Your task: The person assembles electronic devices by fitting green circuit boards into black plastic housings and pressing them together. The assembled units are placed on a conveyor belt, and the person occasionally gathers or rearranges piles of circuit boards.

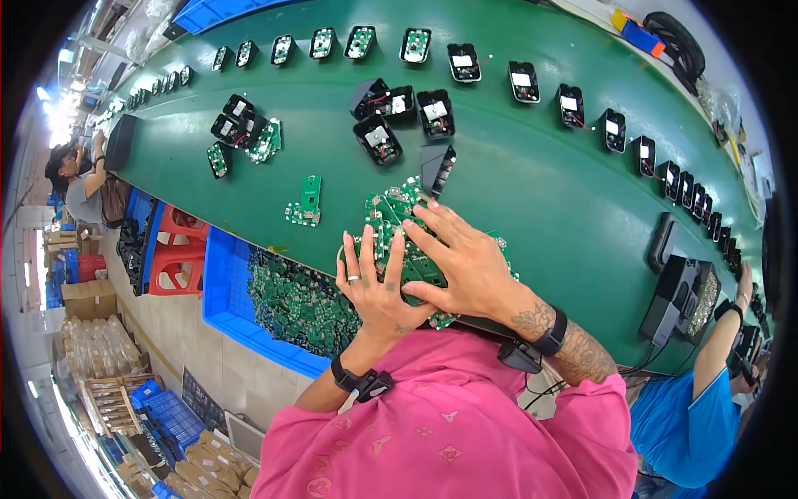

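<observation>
A loose pile of green circuit boards (386, 208) lies on the green tabletop right in front of me. My left hand (378, 287) rests on the near left part of this pile, fingers spread, a ring on one of them. Over the pile's right side lies my right hand (470, 266), also flat with fingers apart. What is under both palms is hidden. A few boards (311, 198) lie apart to the left. Beyond the pile sit several black plastic housings (436, 114) with white parts inside, and one dark housing (437, 170) stands close to my right fingertips.
Rows of black housings (362, 41) line the belt's far side. More housings and boards (266, 141) sit to the left. Below the near edge, a blue bin (218, 266) holds many boards. Black equipment (677, 299) stands right. Co-workers sit left (87, 191) and right (690, 424).
</observation>
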Motion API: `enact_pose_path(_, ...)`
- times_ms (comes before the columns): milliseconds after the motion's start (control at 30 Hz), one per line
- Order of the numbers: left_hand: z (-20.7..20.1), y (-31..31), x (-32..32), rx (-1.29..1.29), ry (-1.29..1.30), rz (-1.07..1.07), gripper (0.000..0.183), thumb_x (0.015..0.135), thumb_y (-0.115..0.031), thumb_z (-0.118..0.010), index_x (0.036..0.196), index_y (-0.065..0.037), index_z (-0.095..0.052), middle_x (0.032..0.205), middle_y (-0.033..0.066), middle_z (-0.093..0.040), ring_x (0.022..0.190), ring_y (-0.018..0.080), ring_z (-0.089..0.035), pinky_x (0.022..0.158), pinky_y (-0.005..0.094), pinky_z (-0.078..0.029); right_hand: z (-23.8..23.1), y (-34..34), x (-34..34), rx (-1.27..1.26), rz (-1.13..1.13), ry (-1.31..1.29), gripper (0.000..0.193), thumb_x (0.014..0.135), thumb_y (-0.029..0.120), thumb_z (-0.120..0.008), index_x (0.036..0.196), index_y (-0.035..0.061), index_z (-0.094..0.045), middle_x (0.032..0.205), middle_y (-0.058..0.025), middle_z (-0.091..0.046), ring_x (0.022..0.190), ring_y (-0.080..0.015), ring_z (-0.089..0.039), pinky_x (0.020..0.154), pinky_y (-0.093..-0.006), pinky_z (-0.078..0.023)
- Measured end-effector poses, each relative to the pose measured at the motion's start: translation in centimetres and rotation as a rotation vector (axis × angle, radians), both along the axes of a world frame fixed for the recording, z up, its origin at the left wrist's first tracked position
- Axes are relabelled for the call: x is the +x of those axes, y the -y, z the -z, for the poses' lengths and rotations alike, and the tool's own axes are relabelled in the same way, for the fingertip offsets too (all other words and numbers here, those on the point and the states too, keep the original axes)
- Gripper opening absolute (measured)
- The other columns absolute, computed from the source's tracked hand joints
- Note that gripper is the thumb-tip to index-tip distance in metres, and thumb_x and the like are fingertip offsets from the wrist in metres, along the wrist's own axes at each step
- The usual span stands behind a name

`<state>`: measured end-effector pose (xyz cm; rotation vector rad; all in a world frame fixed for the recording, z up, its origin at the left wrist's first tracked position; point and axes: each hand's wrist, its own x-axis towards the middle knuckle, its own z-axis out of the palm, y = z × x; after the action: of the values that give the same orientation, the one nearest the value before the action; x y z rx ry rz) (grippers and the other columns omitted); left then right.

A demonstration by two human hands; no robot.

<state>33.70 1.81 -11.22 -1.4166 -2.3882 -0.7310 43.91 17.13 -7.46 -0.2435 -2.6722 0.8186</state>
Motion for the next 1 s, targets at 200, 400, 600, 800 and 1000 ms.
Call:
enact_pose_path(200, -0.2, -0.6, 1.9, -0.010, 0.013, 0.007, 0.085, 0.074, -0.066, -0.066, 0.144, -0.019, -0.055, 0.152, 0.0214, -0.043, 0.140, 0.0487, -0.036, 0.110, 0.0588, -0.026, 0.0, -0.7, 1.9, 0.008, 0.011, -0.010, 0.075, 0.079, 0.046, -0.077, 0.138, 0.0054, -0.054, 0.145, -0.0191, -0.049, 0.134, -0.0408, -0.049, 0.108, -0.0479, -0.045)
enact_pose_path(400, -0.2, -1.8, 4.1, -0.015, -0.010, 0.048, 0.087, 0.074, -0.071, -0.062, 0.145, -0.020, -0.054, 0.152, 0.0209, -0.042, 0.139, 0.0486, -0.036, 0.108, 0.0591, -0.027, -0.3, -1.6, 4.8, 0.001, 0.051, 0.025, 0.074, 0.078, 0.045, -0.078, 0.137, 0.0059, -0.056, 0.144, -0.0177, -0.051, 0.133, -0.0406, -0.050, 0.107, -0.0477, -0.046)
enact_pose_path(600, -0.9, -3.3, 5.2, -0.104, -0.002, 0.126, 0.093, 0.072, -0.080, -0.059, 0.148, -0.026, -0.051, 0.154, 0.0182, -0.041, 0.140, 0.0470, -0.037, 0.110, 0.0653, -0.024, -0.3, -3.0, 7.3, 0.014, 0.083, 0.004, 0.074, 0.079, 0.045, -0.078, 0.137, 0.0052, -0.055, 0.144, -0.0174, -0.051, 0.133, -0.0398, -0.049, 0.108, -0.0476, -0.045)
enact_pose_path(800, -2.1, -3.9, 5.3, -0.206, -0.004, 0.203, 0.099, 0.069, -0.084, -0.060, 0.149, -0.026, -0.048, 0.157, 0.0173, -0.037, 0.142, 0.0459, -0.034, 0.110, 0.0700, -0.019, -0.3, -3.6, 8.6, -0.017, 0.105, -0.003, 0.073, 0.080, 0.044, -0.077, 0.136, 0.0040, -0.054, 0.143, -0.0179, -0.051, 0.134, -0.0393, -0.049, 0.110, -0.0475, -0.044)
enact_pose_path(1000, -2.5, -6.7, 6.2, -0.259, 0.038, 0.352, 0.094, 0.071, -0.077, -0.064, 0.150, -0.028, -0.047, 0.159, 0.0156, -0.033, 0.144, 0.0449, -0.030, 0.107, 0.0758, -0.015, -0.7, -4.8, 11.1, -0.054, 0.204, -0.014, 0.074, 0.075, 0.038, -0.082, 0.132, -0.0007, -0.055, 0.141, -0.0200, -0.052, 0.133, -0.0400, -0.049, 0.110, -0.0483, -0.043)
